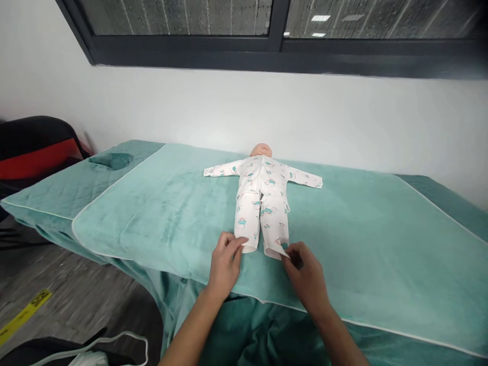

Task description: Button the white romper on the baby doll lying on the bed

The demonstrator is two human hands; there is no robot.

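Observation:
A baby doll (261, 150) lies on its back, dressed in a white printed long-sleeved top (263, 175) with both sleeves spread out sideways. White printed baby pants (247, 218) cover its legs, and no feet show past the cuffs. My left hand (225, 262) pinches the outer edge of one pant leg near its cuff. With thumb and fingers closed, my right hand (305, 269) holds the outer corner of the other cuff, which is pulled slightly outward and folded.
A teal padded bed cover (160, 203) with white piping lies under the doll. At its left end is a hole (111, 161). A black and red chair (38, 152) stands left, and a white cable (129, 335) lies lower left. Behind are a white wall and a dark-framed window (183, 51).

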